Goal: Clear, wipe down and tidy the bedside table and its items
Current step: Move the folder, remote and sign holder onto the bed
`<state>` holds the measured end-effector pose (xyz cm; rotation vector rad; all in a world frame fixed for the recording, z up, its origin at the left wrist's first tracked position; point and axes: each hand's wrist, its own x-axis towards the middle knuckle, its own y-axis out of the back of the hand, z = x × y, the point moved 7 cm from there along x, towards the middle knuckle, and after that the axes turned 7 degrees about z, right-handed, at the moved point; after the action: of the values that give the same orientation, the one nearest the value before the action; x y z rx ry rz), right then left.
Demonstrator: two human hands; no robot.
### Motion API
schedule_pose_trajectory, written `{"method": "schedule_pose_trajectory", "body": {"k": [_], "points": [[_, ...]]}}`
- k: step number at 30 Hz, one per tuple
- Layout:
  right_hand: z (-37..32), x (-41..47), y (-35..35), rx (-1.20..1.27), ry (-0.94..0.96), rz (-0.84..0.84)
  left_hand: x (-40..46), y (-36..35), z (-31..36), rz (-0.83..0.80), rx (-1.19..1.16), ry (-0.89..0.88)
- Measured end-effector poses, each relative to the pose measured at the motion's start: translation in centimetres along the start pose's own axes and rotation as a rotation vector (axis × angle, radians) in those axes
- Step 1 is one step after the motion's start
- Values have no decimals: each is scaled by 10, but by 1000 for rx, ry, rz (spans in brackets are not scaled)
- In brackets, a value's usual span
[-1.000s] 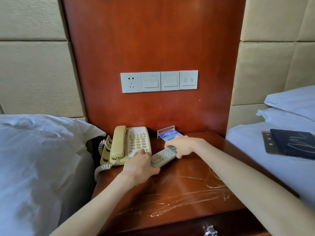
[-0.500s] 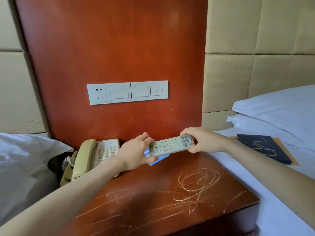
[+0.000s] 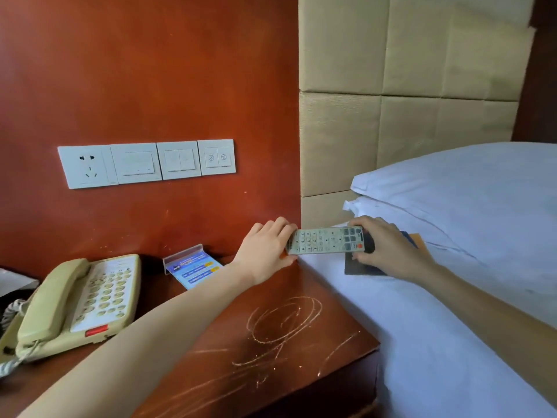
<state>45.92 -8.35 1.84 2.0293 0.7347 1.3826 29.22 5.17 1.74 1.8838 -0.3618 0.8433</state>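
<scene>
Both hands hold the remote [image 3: 327,239] by its ends, above the seam where the table [image 3: 271,342] meets the bed [image 3: 452,342]. The left hand [image 3: 265,251] pinches the number-pad end, fingers curled over the top edge and thumb below; the right hand [image 3: 388,248] grips the end with the red button, fingers wrapped round it. The remote's long axis runs left to right, nearly level, keys facing the camera. It hangs clear of the tabletop, with most of its length already over the sheet and just above a dark folder [image 3: 358,267] lying on the bed. The bed lies to the right, so the right hand is the nearer one to set it down there, probably on or beside the folder. The phone [image 3: 78,300] and the card stand [image 3: 193,267] remain on the table, well left of the hands.
</scene>
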Motion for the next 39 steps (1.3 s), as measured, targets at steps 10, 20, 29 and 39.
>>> {"method": "schedule_pose_trajectory", "body": {"k": [10, 20, 29, 39], "points": [[63, -18, 37, -117, -61, 190, 45, -31, 57, 84, -150, 15], [111, -32, 44, -68, -306, 123, 69, -85, 89, -43, -498, 147], [127, -43, 39, 44, -483, 27, 73, -122, 104, -157, -770, 329], [129, -43, 31, 266, -510, 66, 64, -129, 102, -167, -865, 395]]}}
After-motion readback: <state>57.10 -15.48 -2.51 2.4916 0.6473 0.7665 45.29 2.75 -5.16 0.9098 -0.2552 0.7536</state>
